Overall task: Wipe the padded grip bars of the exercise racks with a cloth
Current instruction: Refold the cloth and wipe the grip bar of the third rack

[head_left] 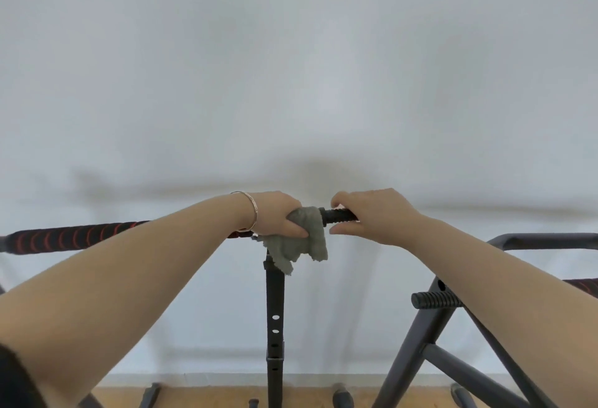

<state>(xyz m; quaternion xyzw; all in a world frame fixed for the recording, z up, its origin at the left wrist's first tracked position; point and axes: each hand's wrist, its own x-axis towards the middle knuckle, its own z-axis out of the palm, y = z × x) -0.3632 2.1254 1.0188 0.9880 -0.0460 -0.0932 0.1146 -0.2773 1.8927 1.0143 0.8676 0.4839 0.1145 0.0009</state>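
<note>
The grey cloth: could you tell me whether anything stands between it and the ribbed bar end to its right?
Yes: the right hand curls round the ribbed bar end, just right of the cloth that the left hand grips. Only a short stretch lies bare.

Hands: two, left hand (pixel 275 215), right hand (pixel 375 213). Grey cloth (pixel 307 241): one. Bracelet (pixel 253 210): one. Red-striped padded bars: two, long bar (pixel 74 237), short stretch (pixel 584 286) at right edge. Ribbed black grips: two, upper grip (pixel 338 215), lower grip (pixel 433 299). Holed upright post (pixel 275 304): one.
</note>
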